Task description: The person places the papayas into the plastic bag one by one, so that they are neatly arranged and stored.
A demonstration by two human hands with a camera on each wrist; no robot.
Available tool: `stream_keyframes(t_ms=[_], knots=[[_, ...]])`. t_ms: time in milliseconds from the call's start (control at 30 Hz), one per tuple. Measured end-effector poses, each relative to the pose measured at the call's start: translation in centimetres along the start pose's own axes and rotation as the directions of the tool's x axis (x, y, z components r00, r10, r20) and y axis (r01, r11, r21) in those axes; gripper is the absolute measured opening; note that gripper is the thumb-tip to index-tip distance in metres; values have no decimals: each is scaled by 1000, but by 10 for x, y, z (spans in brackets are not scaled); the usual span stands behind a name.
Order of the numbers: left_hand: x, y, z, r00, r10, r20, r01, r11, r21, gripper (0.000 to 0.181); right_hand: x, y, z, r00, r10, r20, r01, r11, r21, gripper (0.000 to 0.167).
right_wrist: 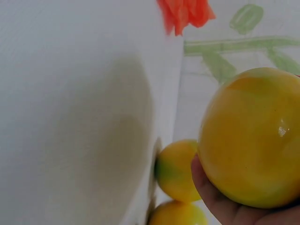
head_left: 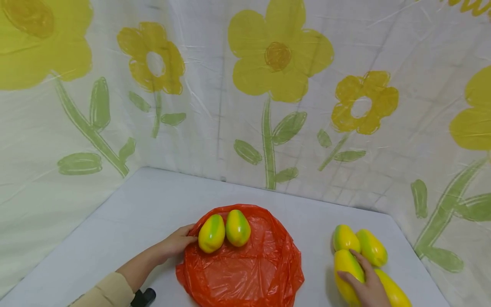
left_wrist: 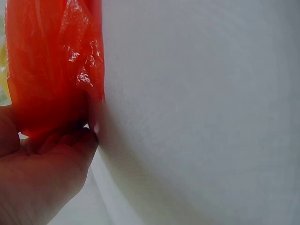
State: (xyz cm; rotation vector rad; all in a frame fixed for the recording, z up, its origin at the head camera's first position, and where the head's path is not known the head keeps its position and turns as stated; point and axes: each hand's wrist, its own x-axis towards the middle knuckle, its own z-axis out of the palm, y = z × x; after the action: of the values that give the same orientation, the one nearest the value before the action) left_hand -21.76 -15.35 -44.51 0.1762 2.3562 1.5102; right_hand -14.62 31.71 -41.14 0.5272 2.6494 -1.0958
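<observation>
Left hand: it held the near-left rim of the red plastic bag (head_left: pixel 245 277), thumb on one side and fingers on the other; this left hand (head_left: pixel 178 242) came out of a tan sleeve (head_left: pixel 109 292).
Right hand: the right hand (head_left: pixel 367 285) had its thumb and fingers spread around a large yellow-green fruit (head_left: pixel 344 266), grasping it; the right wrist view showed that fruit raised off the white table (head_left: pixel 165 200).
Red plastic bag: it lay spread wide in the middle of the table.
Fruits on the bag: a rounded fruit (head_left: pixel 212 234) and a greener-topped fruit (head_left: pixel 238 228) sat side by side toward its far left.
Fruits at right: a short fruit (head_left: pixel 346 237), a slanted fruit (head_left: pixel 372 247) and a long fruit (head_left: pixel 393 289) lay around the grasped one.
Beside the sleeve: a black object (head_left: pixel 145 297), partly hidden.
Backdrop: a flower-printed curtain (head_left: pixel 207 140).
</observation>
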Motion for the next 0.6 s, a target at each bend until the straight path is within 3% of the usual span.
stream_keyframes(t_ms=[167,400,600], knots=[[0,-1,0,1000,7,16,-7,1000,-6,42,-1,-12,2,999,-40,-17,40,999,13,95],[2,2,1,1000,-6,1,6,1000,-5,42,-1,-35,7,999,-41,-18,42,993,107,95],[0,1,0,1000,-1,9,1,1000,-13,41,1,-46,10,995,-95,-16,97,990,104,89]])
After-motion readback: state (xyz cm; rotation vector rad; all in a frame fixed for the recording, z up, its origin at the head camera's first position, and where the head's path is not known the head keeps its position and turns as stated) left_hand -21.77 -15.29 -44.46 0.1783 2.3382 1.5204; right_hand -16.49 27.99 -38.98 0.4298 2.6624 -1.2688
